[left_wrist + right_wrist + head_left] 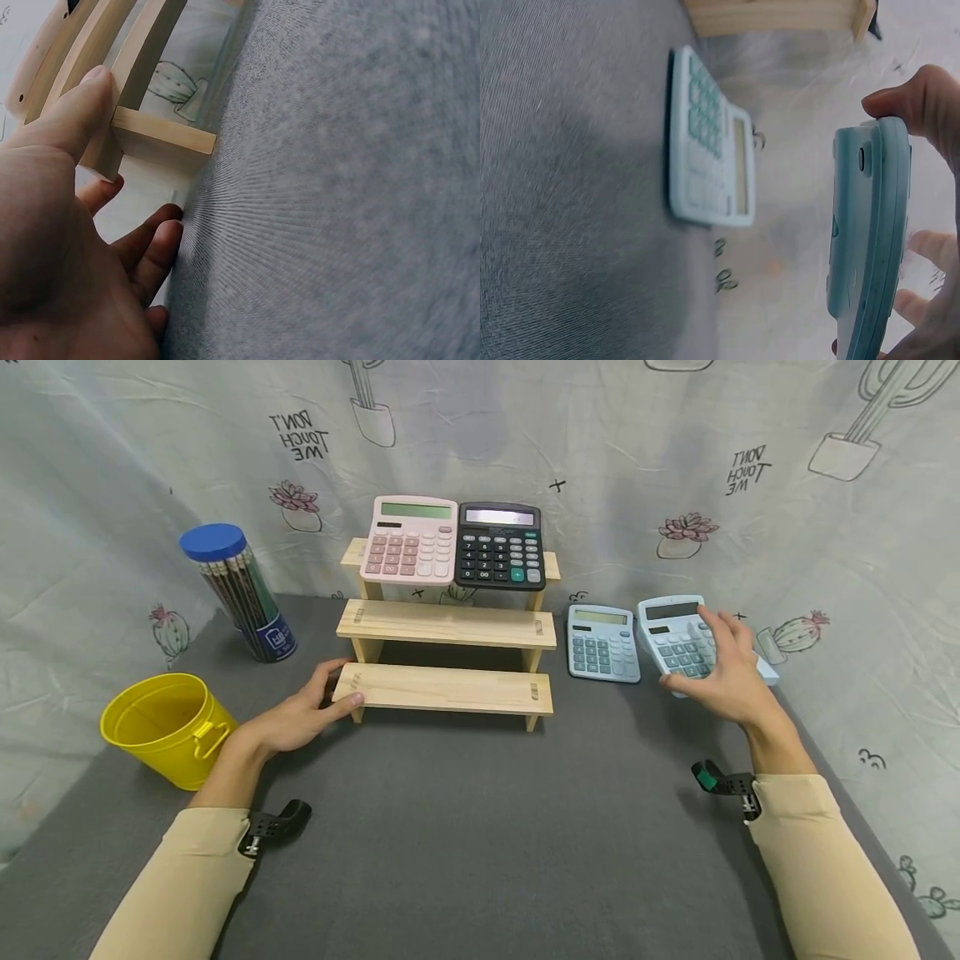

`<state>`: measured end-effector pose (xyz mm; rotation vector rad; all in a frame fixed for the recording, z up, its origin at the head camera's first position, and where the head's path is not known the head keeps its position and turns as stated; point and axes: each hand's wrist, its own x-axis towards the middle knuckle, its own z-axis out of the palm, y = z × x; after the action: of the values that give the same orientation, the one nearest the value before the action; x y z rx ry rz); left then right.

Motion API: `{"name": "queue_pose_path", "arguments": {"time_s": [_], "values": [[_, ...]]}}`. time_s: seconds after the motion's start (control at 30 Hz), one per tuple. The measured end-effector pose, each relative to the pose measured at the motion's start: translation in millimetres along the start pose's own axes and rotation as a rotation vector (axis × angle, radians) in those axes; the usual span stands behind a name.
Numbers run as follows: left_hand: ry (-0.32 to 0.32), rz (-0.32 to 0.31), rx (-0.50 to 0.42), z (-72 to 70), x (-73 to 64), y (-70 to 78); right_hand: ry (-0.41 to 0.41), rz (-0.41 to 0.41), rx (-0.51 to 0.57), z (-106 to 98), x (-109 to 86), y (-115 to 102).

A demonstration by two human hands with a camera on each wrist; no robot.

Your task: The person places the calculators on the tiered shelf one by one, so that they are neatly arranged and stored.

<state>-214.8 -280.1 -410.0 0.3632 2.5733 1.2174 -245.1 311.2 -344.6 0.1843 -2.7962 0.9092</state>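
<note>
My right hand (pixel 723 672) holds a light blue calculator (pixel 667 631) by its edges, thumb on the near left side and fingers over the far right. The right wrist view shows this calculator (pixel 866 225) edge-on, raised off the table. Left of it, a second light blue calculator (pixel 603 643) lies on the table. With thumb on top and a finger underneath, my left hand (pixel 296 714) grips the left end of the lowest board of a three-step wooden stand (pixel 450 687). On its top step lean a pink calculator (pixel 410 541) and a black calculator (pixel 500 545), side by side.
A yellow bucket (pixel 153 714) stands beside my left forearm. Behind it is a blue-lidded jar of pencils (pixel 240 593). A patterned cloth (pixel 600 443) hangs behind the grey tabletop (pixel 450 843). A pale blue corner (pixel 767 672) shows right of my right hand.
</note>
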Motion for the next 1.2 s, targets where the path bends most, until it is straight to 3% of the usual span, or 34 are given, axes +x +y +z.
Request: {"name": "queue_pose_path", "arguments": {"time_s": [0.2, 0.53, 0.8, 1.0, 1.2], "values": [[0.0, 0.008, 0.01, -0.1, 1.6, -0.5, -0.002, -0.044, 0.006, -7, -7.6, -20], [0.03, -0.001, 0.08, -6.8, -1.4, 3.6, -0.046, -0.13, 0.017, -4, -12.2, -77], [0.049, 0.001, 0.139, -9.8, 0.6, 2.0, -0.012, -0.179, 0.024, 8, -23.4, -101], [0.041, 0.012, 0.109, -11.8, 4.6, 2.9, -0.04, -0.222, 0.018, 21, -30.0, -117], [0.028, -0.023, 0.08, -14.5, 9.3, 4.0, -0.073, -0.23, 0.027, 40, -33.9, -129]]}}
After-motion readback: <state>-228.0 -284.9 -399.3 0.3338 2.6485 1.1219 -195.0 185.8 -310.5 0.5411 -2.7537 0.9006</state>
